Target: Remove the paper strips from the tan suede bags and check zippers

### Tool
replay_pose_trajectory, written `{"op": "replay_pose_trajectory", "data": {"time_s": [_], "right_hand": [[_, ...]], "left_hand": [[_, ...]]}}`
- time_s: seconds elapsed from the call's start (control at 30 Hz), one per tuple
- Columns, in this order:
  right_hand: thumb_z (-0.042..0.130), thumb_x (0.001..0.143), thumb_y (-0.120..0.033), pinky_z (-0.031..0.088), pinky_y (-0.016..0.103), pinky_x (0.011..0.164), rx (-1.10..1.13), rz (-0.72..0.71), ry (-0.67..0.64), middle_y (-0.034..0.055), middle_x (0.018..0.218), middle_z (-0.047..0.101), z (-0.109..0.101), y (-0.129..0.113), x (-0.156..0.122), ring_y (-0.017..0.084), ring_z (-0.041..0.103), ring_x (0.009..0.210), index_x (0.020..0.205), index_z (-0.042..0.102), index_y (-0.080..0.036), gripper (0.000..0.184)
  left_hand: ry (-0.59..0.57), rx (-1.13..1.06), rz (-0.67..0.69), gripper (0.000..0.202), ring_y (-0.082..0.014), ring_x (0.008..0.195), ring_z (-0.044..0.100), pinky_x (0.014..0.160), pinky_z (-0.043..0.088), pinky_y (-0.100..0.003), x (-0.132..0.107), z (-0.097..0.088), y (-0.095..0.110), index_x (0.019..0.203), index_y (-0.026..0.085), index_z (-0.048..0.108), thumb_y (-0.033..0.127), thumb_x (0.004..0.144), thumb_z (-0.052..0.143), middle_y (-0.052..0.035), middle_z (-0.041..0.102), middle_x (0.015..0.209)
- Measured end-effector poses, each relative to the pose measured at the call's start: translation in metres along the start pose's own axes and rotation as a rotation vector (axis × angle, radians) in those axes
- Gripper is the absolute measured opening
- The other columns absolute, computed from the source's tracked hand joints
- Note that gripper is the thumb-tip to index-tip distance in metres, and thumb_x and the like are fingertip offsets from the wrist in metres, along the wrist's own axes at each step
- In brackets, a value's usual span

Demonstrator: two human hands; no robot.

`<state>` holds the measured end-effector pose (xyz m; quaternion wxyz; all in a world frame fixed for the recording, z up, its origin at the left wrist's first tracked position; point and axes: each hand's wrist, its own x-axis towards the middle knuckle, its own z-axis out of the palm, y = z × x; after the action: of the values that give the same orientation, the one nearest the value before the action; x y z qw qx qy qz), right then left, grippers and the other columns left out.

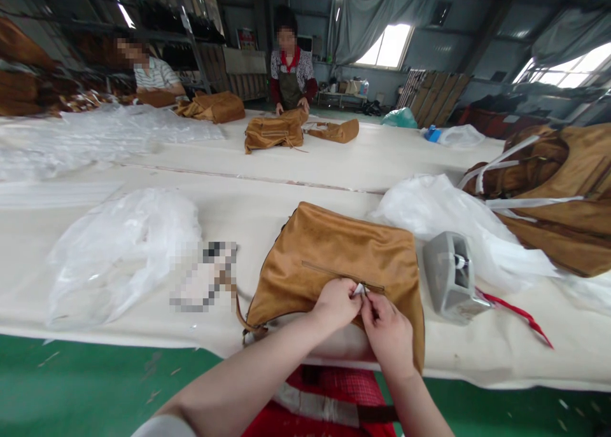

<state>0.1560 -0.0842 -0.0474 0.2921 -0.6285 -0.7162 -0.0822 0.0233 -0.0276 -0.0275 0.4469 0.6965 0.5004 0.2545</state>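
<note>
A tan suede bag lies flat on the white table right in front of me, its zipper running across the front panel. Both hands meet at the zipper's near end. My left hand is closed in a pinch on the bag's fabric beside the zipper. My right hand is closed too, pinching a small white piece at the zipper pull. What that white piece is I cannot make out.
A grey tape dispenser with a red strap sits right of the bag. Clear plastic bags lie left and right. A bundle of tan bags is at far right. Two people work with tan bags across the table.
</note>
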Motion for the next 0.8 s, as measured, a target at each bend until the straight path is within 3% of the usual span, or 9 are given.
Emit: {"op": "replay_pose_trajectory", "data": {"time_s": [0.27,0.4,0.5,0.63,0.73,0.8], "right_hand": [[0.045,0.094,-0.026,0.043,0.027,0.062,-0.012,0.005,-0.016,0.0073,0.083,0.072,0.001,-0.002,0.000,0.017,0.065,0.066,0.093,0.065,-0.015,0.024],[0.046,0.090,-0.025,0.047,0.029,0.068,0.088,0.040,-0.081,0.0090,0.085,0.073,-0.002,-0.004,0.000,0.020,0.066,0.072,0.098,0.067,-0.015,0.025],[0.047,0.090,-0.033,0.051,0.029,0.069,0.377,0.229,-0.156,0.0082,0.083,0.073,-0.006,-0.002,0.004,0.020,0.067,0.072,0.096,0.069,-0.017,0.028],[0.050,0.088,-0.049,0.047,0.025,0.048,0.707,0.587,-0.304,0.0032,0.067,0.069,-0.009,0.006,0.012,0.014,0.058,0.045,0.090,0.067,-0.018,0.035],[0.058,0.081,-0.056,0.038,0.022,0.038,0.886,0.683,-0.385,0.0014,0.059,0.064,-0.005,0.010,0.016,0.011,0.050,0.038,0.076,0.064,-0.017,0.040],[0.064,0.076,-0.057,0.036,0.021,0.037,0.971,0.720,-0.364,0.0001,0.056,0.061,-0.001,0.009,0.018,0.010,0.048,0.038,0.073,0.064,-0.017,0.041]], "left_hand": [[0.057,-0.090,0.049,0.020,-0.0142,0.067,0.059,0.062,0.043,-0.022,-0.002,0.008,-0.004,0.075,0.018,0.064,0.011,0.077,0.046,-0.0014,0.067,0.072],[0.078,-0.120,0.032,0.018,-0.0155,0.068,0.060,0.064,0.045,-0.023,-0.001,0.009,-0.005,0.076,0.018,0.065,0.018,0.083,0.048,-0.0026,0.069,0.074],[0.089,-0.149,0.017,0.022,-0.0159,0.069,0.062,0.065,0.047,-0.024,0.000,0.010,-0.008,0.078,0.018,0.066,0.026,0.087,0.047,-0.0035,0.070,0.076],[0.075,-0.199,0.020,0.023,-0.0140,0.072,0.066,0.067,0.049,-0.021,-0.002,0.013,-0.012,0.088,0.018,0.065,0.028,0.091,0.045,-0.0034,0.072,0.082],[0.080,-0.200,0.045,0.023,-0.0128,0.071,0.066,0.066,0.049,-0.020,-0.006,0.012,-0.011,0.086,0.018,0.064,0.026,0.092,0.043,-0.0022,0.071,0.079],[0.096,-0.174,0.069,0.025,-0.0128,0.067,0.063,0.064,0.047,-0.020,-0.008,0.009,-0.008,0.079,0.018,0.064,0.024,0.092,0.044,-0.0012,0.069,0.073]]}}
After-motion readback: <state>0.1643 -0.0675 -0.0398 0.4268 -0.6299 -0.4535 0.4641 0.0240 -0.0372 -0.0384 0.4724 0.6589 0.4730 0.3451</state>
